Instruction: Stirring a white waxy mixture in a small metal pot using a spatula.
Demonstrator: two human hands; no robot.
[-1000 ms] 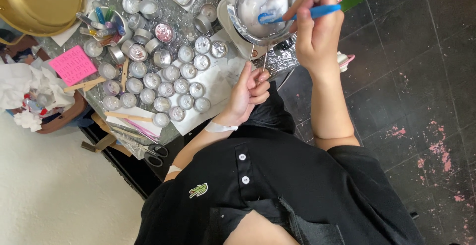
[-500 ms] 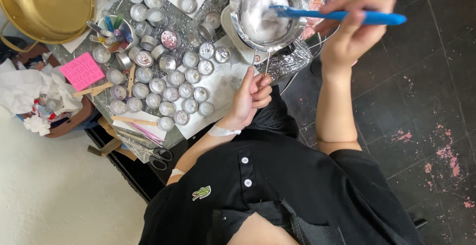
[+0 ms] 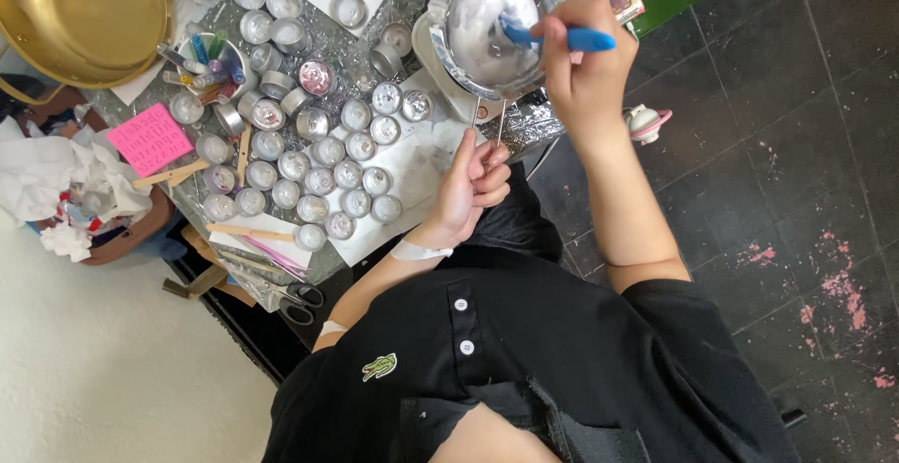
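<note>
1. At the far left a big gold bowl [image 3: 84, 14] sits on the worktop [image 3: 426, 159]. A pink note [image 3: 150, 137] lies under it.
2. Next come many small round tins [image 3: 318, 177] in rows. Scissors [image 3: 300, 299] lie at the near edge.
3. Our left hand [image 3: 468, 187] rests by the tins. Its grip looks pinched on a thin rod [image 3: 501, 121] that sticks down from the silver bowl [image 3: 436, 25].
4. The silver bowl stands at the far side of the worktop, with a pale mix [image 3: 478, 23] in it.
5. Our right hand [image 3: 585, 70] is over the bowl's right edge. Its grip is closed tight round a blue tool [image 3: 571, 39], and the tool's tip is in the mix.
6. We think the step in hand is stirring the mix. Any next move needs the bowl held still and the tool kept low, so nothing spills.
7. Half a second ago the tool lay long and flat, pointing right. Now its tip has dipped to the middle of the bowl. The left hand has stayed put.
</note>
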